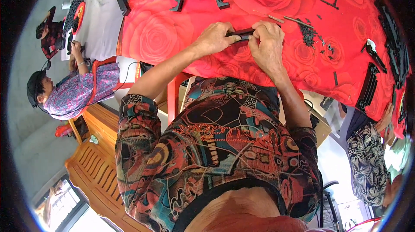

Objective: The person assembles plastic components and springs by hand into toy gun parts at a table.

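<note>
Bridging fingers (234, 39): narrow black bar (242, 33)

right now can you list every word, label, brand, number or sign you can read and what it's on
No readable text.
Patterned shirt: red dotted marks look a bit like lettering, not legible.
Black piece between the left hand and right hand: no marking can be made out.
Red tablecloth: rose print, no lettering visible.

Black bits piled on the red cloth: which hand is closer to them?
Right. The right hand is to the left of the black bits, not touching them; the left hand is farther left.
</note>
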The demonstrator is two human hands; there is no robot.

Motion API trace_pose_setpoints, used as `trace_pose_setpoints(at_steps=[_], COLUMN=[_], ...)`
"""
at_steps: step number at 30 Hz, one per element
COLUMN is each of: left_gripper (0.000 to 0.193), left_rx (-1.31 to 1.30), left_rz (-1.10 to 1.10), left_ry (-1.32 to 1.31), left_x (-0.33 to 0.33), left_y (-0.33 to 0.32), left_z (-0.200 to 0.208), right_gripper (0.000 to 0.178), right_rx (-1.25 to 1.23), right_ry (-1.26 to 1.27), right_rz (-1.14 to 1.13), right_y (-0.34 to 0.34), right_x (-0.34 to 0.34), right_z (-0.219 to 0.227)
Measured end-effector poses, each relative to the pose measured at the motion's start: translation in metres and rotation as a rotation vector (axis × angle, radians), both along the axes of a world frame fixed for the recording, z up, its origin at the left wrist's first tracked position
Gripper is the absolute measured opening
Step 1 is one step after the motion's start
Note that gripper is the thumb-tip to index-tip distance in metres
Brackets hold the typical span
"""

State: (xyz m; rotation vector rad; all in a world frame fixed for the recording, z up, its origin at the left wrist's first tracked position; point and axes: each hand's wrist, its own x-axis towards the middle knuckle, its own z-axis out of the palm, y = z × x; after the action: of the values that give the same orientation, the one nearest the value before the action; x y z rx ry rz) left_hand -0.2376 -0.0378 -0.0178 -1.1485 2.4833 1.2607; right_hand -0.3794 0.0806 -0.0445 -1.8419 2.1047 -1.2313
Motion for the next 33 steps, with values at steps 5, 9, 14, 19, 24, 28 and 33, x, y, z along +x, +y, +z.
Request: trace_pose_setpoints(at_steps=[5, 9, 14, 19, 24, 28, 33], left_gripper=[0.035, 0.033, 0.032, 0.031, 0.025, 0.031, 0.03], left_rx=[-0.114, -0.121, -0.113, -0.089, -0.17, -0.15, -0.141], left_rz=[-0.028, -0.002, 0.011, 0.047, 0.052, 0.059, 0.054], left_ry=[0.054, 0.071, 0.059, 0.048, 0.134, 0.158, 0.185], left_x=[0.002, 0.002, 0.002, 0.002, 0.006, 0.006, 0.01], left_y=[0.003, 0.008, 0.009, 0.01, 0.012, 0.014, 0.018], left_z=[0.0, 0.004, 0.004, 0.002, -0.008, -0.006, -0.007], right_gripper=[0.026, 0.027, 0.029, 0.029, 0.028, 0.028, 0.028], right_rx=[0.009, 0.021, -0.012, -0.015, -0.004, -0.016, -0.057], right_ry=[0.021, 0.019, 0.032, 0.043, 0.042, 0.08, 0.115], right_rz=[0.004, 0.004, -0.011, 0.006, 0.012, -0.022, -0.042], right_y=[0.001, 0.002, 0.002, 0.001, 0.0, 0.0, 0.001], right_x=[0.002, 0.003, 0.005, 0.006, 0.006, 0.006, 0.009], right_z=[0.004, 0.006, 0.005, 0.004, 0.005, 0.006, 0.004])
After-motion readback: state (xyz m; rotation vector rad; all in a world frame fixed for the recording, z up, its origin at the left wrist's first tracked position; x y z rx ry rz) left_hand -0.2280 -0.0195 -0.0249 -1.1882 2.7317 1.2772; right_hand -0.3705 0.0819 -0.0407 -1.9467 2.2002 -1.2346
